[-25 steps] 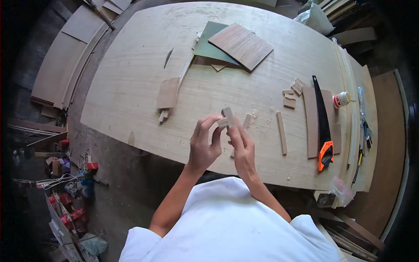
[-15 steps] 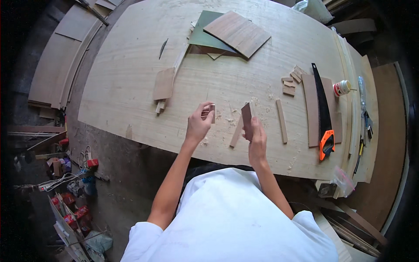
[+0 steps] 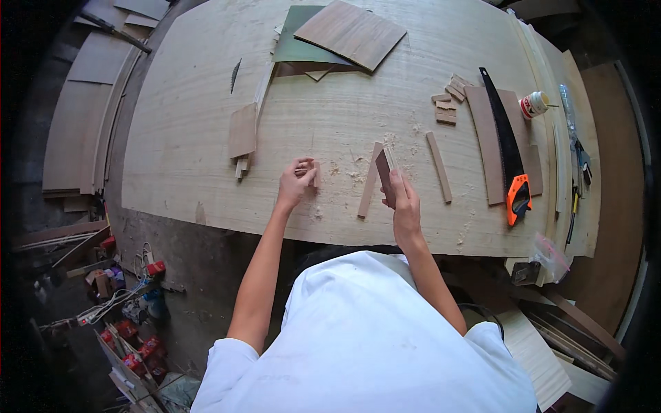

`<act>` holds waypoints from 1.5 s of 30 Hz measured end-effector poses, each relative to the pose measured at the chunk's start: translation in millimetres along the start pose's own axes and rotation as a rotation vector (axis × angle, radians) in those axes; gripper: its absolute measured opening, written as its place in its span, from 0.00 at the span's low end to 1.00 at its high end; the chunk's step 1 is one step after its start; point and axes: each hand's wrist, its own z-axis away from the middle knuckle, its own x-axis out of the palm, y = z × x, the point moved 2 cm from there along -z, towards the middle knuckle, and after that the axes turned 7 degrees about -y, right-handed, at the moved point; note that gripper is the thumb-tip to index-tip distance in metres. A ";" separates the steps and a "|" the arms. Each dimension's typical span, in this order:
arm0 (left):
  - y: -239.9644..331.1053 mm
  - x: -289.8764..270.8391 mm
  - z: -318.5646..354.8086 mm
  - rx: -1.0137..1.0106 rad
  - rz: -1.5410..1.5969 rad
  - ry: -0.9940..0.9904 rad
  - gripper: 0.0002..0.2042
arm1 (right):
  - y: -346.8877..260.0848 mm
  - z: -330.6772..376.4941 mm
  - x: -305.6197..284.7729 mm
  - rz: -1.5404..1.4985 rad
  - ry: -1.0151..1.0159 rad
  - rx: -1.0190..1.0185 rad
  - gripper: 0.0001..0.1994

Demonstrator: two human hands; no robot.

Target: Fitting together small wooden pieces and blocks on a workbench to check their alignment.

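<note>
White cloth of the person's shirt (image 3: pixel 372 337) fills the lower middle of the frame, and both bare forearms run up from it onto the pale plywood tabletop (image 3: pixel 186 158). Just right of centre, the right hand (image 3: pixel 403 203) is closed around a small brown wood piece (image 3: pixel 384 168), held upright with its top edge poking above the fingers. Left of centre, the left hand (image 3: pixel 296 182) is curled with its fingertips pinched on a tiny wood block (image 3: pixel 315 175) that sits at the tabletop; whether the block is lifted off the surface is not clear. Between the two hands a thin wood strip (image 3: pixel 369 182) lies flat, slanting toward the right hand's piece, with sawdust scattered around it. A second strip (image 3: pixel 438 166) lies just right of the right hand.

Farther right, a handsaw (image 3: pixel 506 148) with an orange handle rests on a dark board (image 3: pixel 485 148), and small offcuts (image 3: pixel 447 103) sit in a cluster above that, near a white glue bottle (image 3: pixel 533 104). Left of centre, a flat brown panel (image 3: pixel 242 131) lies by itself. At the top middle, a wood-grain sheet (image 3: pixel 350 33) overlaps a green sheet (image 3: pixel 296 45).
</note>
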 end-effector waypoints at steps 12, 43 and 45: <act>90.8 9.5 38.8 -0.128 0.797 -0.043 0.17 | 9.5 -5.1 -0.5 -0.062 -0.286 0.007 0.32; 163.3 30.5 80.5 0.642 -0.073 0.312 0.16 | -40.2 21.4 61.4 0.144 -0.314 -0.157 0.26; 164.5 30.0 80.7 0.638 -0.072 0.338 0.16 | -50.1 32.0 68.0 0.104 -0.296 -0.266 0.26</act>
